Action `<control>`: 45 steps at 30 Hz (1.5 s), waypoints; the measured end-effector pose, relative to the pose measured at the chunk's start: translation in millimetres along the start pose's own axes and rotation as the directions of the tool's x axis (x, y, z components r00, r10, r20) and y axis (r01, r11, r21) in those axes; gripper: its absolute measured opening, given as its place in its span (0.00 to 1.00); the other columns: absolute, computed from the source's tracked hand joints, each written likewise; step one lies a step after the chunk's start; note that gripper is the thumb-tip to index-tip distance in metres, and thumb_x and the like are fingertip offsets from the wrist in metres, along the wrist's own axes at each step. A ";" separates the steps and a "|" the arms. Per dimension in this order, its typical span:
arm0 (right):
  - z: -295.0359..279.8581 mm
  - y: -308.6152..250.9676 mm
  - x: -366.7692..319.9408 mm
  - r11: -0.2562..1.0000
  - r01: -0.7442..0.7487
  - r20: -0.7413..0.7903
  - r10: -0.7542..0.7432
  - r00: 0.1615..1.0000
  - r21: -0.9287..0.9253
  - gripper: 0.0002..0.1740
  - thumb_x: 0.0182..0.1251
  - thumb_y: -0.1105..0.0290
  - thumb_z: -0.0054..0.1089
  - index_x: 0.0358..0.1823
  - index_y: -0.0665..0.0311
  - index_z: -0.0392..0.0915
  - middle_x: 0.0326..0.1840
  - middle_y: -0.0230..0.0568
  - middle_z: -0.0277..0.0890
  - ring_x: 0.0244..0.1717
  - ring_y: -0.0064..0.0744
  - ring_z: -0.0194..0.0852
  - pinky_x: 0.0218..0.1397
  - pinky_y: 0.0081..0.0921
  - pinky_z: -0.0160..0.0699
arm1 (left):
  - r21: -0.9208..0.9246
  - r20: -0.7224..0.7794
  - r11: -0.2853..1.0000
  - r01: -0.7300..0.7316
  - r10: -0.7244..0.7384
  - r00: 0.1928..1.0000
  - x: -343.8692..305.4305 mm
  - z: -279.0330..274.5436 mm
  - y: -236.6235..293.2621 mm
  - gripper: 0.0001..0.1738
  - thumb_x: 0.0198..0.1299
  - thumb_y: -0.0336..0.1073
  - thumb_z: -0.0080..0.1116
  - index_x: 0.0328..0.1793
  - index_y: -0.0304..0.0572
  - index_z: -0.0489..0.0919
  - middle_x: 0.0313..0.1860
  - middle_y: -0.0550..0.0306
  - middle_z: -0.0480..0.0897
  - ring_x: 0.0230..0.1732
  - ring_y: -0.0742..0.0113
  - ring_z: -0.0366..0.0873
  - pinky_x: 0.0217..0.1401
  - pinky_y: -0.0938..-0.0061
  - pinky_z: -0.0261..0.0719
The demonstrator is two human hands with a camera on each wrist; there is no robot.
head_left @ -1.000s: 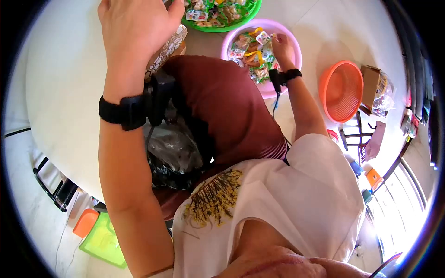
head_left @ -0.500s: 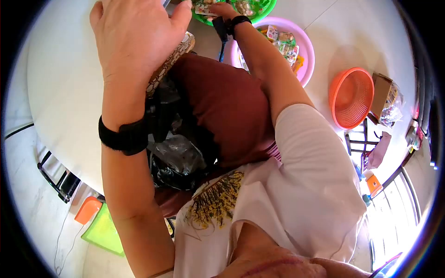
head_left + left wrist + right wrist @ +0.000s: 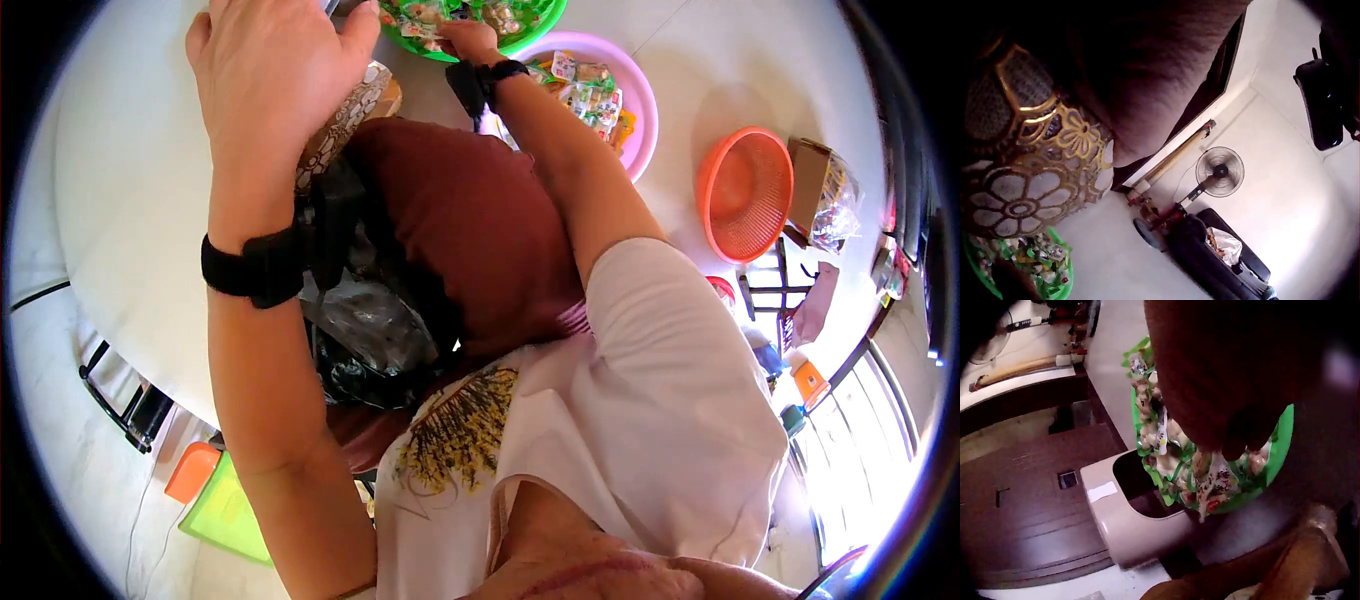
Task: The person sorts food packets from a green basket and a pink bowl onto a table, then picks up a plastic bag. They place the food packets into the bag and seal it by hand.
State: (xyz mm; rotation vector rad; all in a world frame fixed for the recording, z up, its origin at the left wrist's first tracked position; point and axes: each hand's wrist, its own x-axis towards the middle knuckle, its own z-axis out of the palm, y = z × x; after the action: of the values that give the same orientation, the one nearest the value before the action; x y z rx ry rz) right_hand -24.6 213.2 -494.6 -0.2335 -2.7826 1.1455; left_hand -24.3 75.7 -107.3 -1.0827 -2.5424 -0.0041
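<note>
The right hand [image 3: 470, 42] is over the green basin [image 3: 545, 35] at the top of the head view. In the right wrist view its fingertips pinch a small clear snack packet [image 3: 1213, 481], which hangs above the other packets in that basin. Beside it the pink basin [image 3: 648, 110] holds several more packets. At the upper left the left hand [image 3: 275, 95] shows its back, thumb out to the side, over a patterned piece [image 3: 335, 130] with gold flower shapes. Its fingers run past the frame's top edge, where a greyish thing shows by the thumb.
A black plastic bag [image 3: 370, 320] lies by the brown-red trousers [image 3: 470, 220]. To the right stand an orange basket [image 3: 745, 195] and a cardboard box [image 3: 810, 190] with clear plastic. A beige bin [image 3: 1122, 531] with an opening is near the green basin. A fan [image 3: 1219, 172] stands farther off.
The right hand has moved left from the pink basin to the green basin, where it now pinches a packet. The left hand stays in about the same place.
</note>
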 end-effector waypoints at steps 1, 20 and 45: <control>9.9 9.0 -13.5 0.951 -0.116 -0.018 0.126 0.992 0.287 0.06 0.55 0.66 0.58 0.30 0.59 0.79 0.30 0.33 0.78 0.28 0.30 0.75 0.27 0.26 0.72 | -0.003 -0.006 1.000 -0.004 0.004 1.000 -1.0 1.0 -1.8 0.32 0.41 0.35 0.61 0.58 0.43 0.68 0.62 0.42 0.65 0.64 0.43 0.59 0.63 0.53 0.56; -126.2 4.2 -144.6 0.935 -0.303 -0.309 0.239 0.921 -0.182 0.29 0.47 0.56 0.64 0.49 0.66 0.74 0.55 0.58 0.66 0.57 0.55 0.62 0.61 0.43 0.61 | -0.045 0.024 0.997 0.062 -0.061 0.998 2.7 -9.1 4.8 0.32 0.41 0.37 0.61 0.57 0.43 0.69 0.61 0.43 0.66 0.63 0.45 0.60 0.63 0.55 0.57; -88.1 11.0 -77.4 0.830 -0.516 0.043 0.520 0.853 0.214 0.27 0.50 0.46 0.57 0.33 0.66 0.80 0.28 0.47 0.79 0.33 0.41 0.78 0.38 0.31 0.74 | -0.030 0.012 0.999 0.014 -0.013 1.000 2.1 -1.2 3.1 0.32 0.41 0.35 0.61 0.57 0.43 0.69 0.62 0.43 0.65 0.64 0.44 0.59 0.64 0.55 0.56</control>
State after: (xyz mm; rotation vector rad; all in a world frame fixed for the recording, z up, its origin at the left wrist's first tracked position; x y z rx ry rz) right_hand 67.5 266.9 -444.4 -1.0214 -2.6129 1.5309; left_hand -23.1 79.2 -105.9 -1.0804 -2.5681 -0.0400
